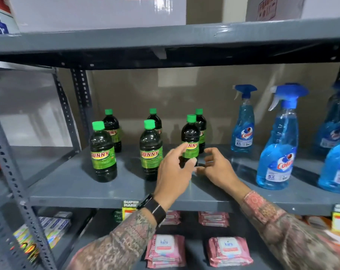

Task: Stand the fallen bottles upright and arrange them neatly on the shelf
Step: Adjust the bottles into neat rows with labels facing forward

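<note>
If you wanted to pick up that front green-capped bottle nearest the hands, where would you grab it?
Probably around the labelled middle of the front right bottle, coming from the front with one hand. It stands upright, its body is round and even there, and the aisle side is open, while another bottle stands close behind it. The left hand and right hand flank it.

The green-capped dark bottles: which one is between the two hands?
The front right bottle, of six upright ones. The left hand and right hand flank its base; the others stand apart.
</note>
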`<action>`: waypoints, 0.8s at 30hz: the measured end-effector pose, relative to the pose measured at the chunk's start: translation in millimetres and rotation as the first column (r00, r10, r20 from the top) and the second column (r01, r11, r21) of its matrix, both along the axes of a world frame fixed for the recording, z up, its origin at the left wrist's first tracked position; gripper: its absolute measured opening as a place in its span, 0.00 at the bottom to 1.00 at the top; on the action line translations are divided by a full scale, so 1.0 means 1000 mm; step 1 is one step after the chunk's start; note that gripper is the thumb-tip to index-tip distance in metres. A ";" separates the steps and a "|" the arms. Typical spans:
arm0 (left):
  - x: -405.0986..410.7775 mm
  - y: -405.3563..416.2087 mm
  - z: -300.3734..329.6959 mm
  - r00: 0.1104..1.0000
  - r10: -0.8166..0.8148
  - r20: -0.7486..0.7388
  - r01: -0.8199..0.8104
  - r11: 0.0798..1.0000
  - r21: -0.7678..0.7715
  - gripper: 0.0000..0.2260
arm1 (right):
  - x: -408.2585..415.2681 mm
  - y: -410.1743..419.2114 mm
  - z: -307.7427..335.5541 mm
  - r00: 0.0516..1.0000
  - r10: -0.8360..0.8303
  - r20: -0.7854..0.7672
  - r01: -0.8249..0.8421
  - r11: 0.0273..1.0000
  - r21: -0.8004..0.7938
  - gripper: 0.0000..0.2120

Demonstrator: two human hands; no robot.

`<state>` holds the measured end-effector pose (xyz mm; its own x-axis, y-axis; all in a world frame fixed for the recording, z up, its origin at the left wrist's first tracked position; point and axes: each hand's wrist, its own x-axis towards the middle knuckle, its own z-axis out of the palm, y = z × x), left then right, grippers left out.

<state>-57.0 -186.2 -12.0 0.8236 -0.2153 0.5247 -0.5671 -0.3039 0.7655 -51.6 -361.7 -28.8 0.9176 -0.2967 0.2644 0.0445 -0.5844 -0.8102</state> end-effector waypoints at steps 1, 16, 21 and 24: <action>0.007 -0.013 0.003 1.000 -0.002 -0.026 0.003 0.999 0.042 0.30 | 0.005 -0.005 0.001 1.000 0.020 -0.006 -0.020 1.000 0.002 0.40; 0.074 -0.055 -0.010 0.962 -0.068 -0.263 0.008 0.974 -0.225 0.20 | 0.050 -0.026 0.002 0.975 0.220 0.000 -0.220 0.972 0.079 0.34; 0.058 -0.057 -0.007 0.964 -0.130 -0.234 0.073 0.969 -0.236 0.18 | 0.034 -0.035 0.006 0.975 0.221 -0.007 -0.221 0.975 0.034 0.34; 0.044 -0.057 -0.008 0.959 -0.177 -0.220 0.118 0.959 -0.257 0.18 | 0.018 -0.038 0.006 0.975 0.222 -0.002 -0.222 0.975 0.010 0.35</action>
